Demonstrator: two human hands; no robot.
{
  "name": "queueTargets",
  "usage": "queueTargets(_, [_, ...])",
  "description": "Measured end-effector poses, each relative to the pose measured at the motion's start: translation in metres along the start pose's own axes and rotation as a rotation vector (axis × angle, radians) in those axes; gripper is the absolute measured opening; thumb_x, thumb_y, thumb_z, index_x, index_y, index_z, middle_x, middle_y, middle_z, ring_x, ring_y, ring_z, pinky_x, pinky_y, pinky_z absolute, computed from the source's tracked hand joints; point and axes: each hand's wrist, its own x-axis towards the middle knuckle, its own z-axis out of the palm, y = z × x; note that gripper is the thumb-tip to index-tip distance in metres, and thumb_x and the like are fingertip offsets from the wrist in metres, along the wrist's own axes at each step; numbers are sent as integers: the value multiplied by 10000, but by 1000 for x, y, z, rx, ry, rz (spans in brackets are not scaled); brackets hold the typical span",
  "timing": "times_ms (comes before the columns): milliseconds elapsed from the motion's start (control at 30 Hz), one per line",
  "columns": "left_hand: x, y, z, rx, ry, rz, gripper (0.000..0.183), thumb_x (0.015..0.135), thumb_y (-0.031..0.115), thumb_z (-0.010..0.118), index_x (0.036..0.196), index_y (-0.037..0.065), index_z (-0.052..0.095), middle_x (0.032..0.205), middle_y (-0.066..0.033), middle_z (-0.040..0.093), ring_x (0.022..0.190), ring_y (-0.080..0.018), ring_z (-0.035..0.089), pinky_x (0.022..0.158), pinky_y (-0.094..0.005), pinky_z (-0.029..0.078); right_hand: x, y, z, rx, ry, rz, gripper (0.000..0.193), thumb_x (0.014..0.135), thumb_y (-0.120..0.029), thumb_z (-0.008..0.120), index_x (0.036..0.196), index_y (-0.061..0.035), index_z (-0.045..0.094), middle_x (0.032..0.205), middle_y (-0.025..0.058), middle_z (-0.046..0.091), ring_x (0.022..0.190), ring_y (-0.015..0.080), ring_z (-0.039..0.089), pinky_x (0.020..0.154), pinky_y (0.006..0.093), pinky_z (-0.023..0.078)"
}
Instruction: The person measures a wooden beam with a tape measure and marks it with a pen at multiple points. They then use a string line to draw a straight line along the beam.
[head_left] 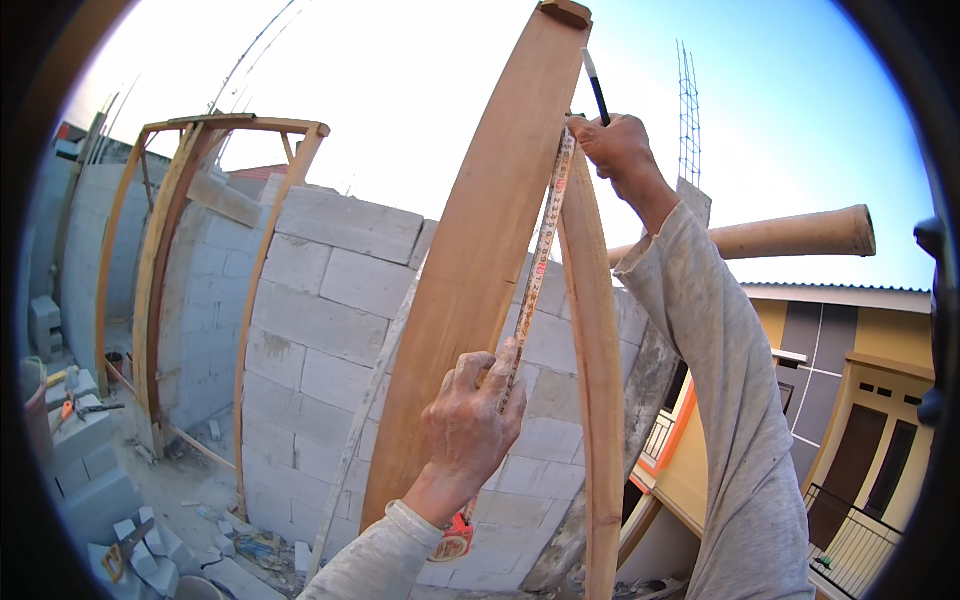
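At left, a timber door frame (158, 290) is seen on debris-strewn ground (205, 475), beside a wall (355, 290) laid in grey blocks. Before it a smooth brown board (465, 240) is held tilted in view. By the curled left hand (472, 410), the tape measure (543, 250) is gripped along the board's right edge; its upper end is met by the closed right hand (622, 150), in which a dark marker (597, 90) is held. Beyond, a yellow house (770, 320) is seen.

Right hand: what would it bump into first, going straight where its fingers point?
Probably the wide wooden board, just left of the right hand; depth is unclear, so they may already touch.
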Motion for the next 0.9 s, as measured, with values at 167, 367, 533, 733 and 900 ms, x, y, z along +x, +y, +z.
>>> queueTargets(167, [4, 1, 6, 68, -37, -1, 590, 761, 34, 699, 1341, 117, 632, 1019, -55, 561, 820, -200, 642, 538, -340, 552, 5, 2, 6, -23, 7, -10, 342, 934, -311, 715, 824, 0, 621, 585, -7, 515, 423, 53, 369, 378, 230, 312])
queueTargets(367, [1, 1, 8, 77, -25, -42, 612, 731, 44, 708, 1335, 112, 639, 1026, -44, 545, 806, -211, 621, 531, -335, 547, 0, 7, 14, -37, -30, 10, 367, 923, -324, 735, 822, 13, 628, 594, -10, 510, 430, 60, 387, 377, 234, 316])
queueTargets(533, [5, -7, 12, 79, -7, -25, 609, 744, -3, 702, 1338, 112, 640, 1013, -51, 529, 805, -206, 623, 499, -329, 541, -5, 13, 16, 13, -29, 17, 372, 917, -326, 739, 815, 15, 633, 587, -15, 501, 436, 69, 398, 380, 237, 325])
queueTargets(733, [11, -7, 19, 185, 24, -4, 515, 774, 58, 712, 1286, 106, 674, 1002, -24, 540, 772, -187, 592, 546, -313, 546, -9, 16, 14, -3, -36, 2, 379, 917, -335, 740, 811, 15, 641, 590, 3, 510, 438, 74, 405, 389, 233, 338])
queueTargets(900, [8, -7, 19, 205, 57, -1, 506, 778, 58, 710, 1282, 104, 679, 987, -23, 543, 762, -190, 590, 559, -306, 543, -13, 13, 12, -2, -62, 30, 359, 914, -326, 743, 810, 3, 641, 588, -1, 498, 450, 76, 403, 396, 235, 341])
